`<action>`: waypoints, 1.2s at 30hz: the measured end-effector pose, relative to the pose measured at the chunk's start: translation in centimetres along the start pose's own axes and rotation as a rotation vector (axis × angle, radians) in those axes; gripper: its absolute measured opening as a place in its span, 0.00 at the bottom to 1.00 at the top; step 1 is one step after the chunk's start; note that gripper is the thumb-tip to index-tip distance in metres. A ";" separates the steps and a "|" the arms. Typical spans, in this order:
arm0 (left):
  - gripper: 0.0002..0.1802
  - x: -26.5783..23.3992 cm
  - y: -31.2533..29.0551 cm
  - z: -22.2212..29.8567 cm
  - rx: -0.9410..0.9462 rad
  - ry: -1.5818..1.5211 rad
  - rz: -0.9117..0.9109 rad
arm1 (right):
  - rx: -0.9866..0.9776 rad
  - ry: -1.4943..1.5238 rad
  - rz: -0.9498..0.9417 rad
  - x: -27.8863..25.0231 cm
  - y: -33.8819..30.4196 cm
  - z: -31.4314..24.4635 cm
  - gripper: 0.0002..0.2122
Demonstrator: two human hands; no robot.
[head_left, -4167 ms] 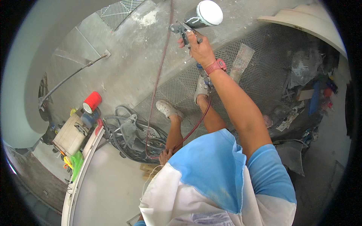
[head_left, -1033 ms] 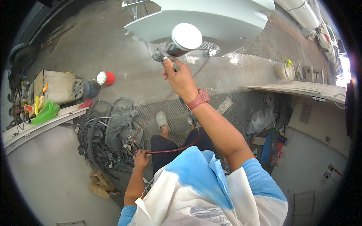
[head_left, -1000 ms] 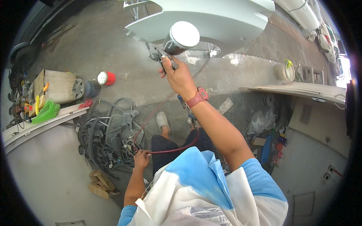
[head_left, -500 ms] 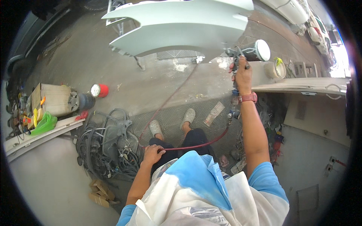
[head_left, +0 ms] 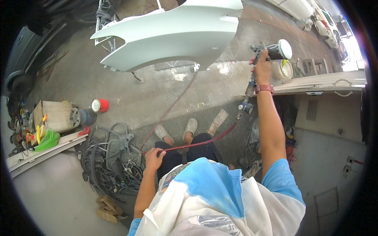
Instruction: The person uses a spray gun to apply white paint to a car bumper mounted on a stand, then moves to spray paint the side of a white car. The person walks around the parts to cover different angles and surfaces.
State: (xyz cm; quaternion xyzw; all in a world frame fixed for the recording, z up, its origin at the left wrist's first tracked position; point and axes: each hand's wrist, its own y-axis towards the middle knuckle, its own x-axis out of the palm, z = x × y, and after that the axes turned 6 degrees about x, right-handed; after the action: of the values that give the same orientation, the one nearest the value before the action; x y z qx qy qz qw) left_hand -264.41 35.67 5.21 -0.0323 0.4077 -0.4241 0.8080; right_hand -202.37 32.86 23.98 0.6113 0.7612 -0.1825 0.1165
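Bare grey concrete floor [head_left: 134, 94] is lying open between the pale white curved car fender [head_left: 173, 37] and the dark patterned floor mat [head_left: 204, 118], with a dark red flexible hose [head_left: 214, 139] crossing this passage and spanning before the legs. A gap is separating the fender from the grey metal spray gun [head_left: 256, 49]. On the right, a round white bucket [head_left: 278, 70] and long white panel [head_left: 323, 82] are obstructing; beside the left hand [head_left: 154, 158], a tangled black cable heap [head_left: 114, 157] is blocking leftward passage.

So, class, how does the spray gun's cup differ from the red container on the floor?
The cup has a dark, white-streaked body; the red container has a red one. The cup is held up on the spray gun in the right hand; the red container rests on the floor. Both are roughly cylindrical with a white round end.
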 end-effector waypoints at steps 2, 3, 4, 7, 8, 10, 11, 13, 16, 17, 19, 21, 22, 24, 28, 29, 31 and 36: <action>0.16 -0.4 -0.8 -1.5 -0.025 0.010 0.006 | -0.031 0.056 -0.119 2.8 -3.0 -1.5 0.31; 0.16 -0.6 -1.2 -2.4 -0.022 0.023 0.009 | -0.040 0.072 -0.184 4.3 -4.9 -2.3 0.30; 0.15 -0.9 -1.6 -3.3 -0.035 0.057 -0.003 | -0.028 0.066 -0.251 5.9 -7.0 -3.1 0.30; 0.16 -1.6 -2.9 -6.0 -0.096 0.008 -0.003 | -0.087 0.104 -0.479 11.0 -13.8 -5.2 0.27; 0.16 -1.7 -3.6 -6.9 -0.112 -0.005 0.011 | -0.039 0.089 -0.521 12.9 -16.0 -6.0 0.26; 0.16 -2.3 -4.6 -8.8 -0.176 0.021 0.019 | -0.057 0.090 -0.633 16.9 -19.9 -7.8 0.25; 0.16 -2.6 -5.2 -9.8 -0.174 0.012 0.022 | -0.040 0.043 -0.659 18.6 -21.7 -8.7 0.24; 0.16 -3.0 -5.7 -11.3 -0.212 0.031 -0.008 | -0.102 0.092 -0.767 21.6 -25.0 -10.3 0.26; 0.17 -3.9 -6.2 -12.3 -0.197 0.018 -0.023 | -0.035 0.191 -0.922 23.9 -26.4 -12.7 0.26; 0.17 -4.3 -6.3 -12.2 -0.153 -0.012 0.002 | -0.001 0.253 -0.982 24.6 -26.3 -13.3 0.26; 0.18 -5.0 -6.0 -11.5 -0.092 -0.051 0.023 | 0.007 0.199 -0.919 24.4 -24.9 -14.0 0.27; 0.18 -5.7 -4.8 -10.2 -0.083 -0.071 -0.034 | -0.041 0.137 -0.822 23.2 -22.3 -14.2 0.27; 0.18 -5.9 -4.0 -9.5 -0.077 -0.081 -0.062 | -0.086 0.096 -0.752 22.1 -20.8 -14.0 0.27; 0.18 -6.1 -2.2 -7.7 0.018 -0.073 -0.065 | -0.105 0.021 -0.595 19.1 -17.6 -13.3 0.28; 0.17 -6.2 1.6 -3.4 0.148 0.007 -0.132 | -0.078 0.024 -0.341 11.7 -10.7 -11.1 0.27; 0.17 -6.2 2.6 -2.2 0.171 0.005 -0.140 | -0.093 0.024 -0.302 9.7 -8.9 -10.6 0.28; 0.18 -6.3 4.0 0.4 0.221 0.026 -0.155 | -0.079 0.007 -0.208 5.6 -5.3 -9.6 0.29; 0.18 -7.6 6.1 6.2 0.282 -0.013 -0.125 | -0.011 -0.031 -0.004 -1.4 3.5 -7.6 0.32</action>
State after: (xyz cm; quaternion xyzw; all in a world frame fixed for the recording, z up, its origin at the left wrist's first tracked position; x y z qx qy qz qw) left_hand -258.52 43.11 11.69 0.0534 0.3363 -0.5264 0.7791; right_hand -198.24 35.45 31.01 0.6064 0.7614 -0.1878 0.1313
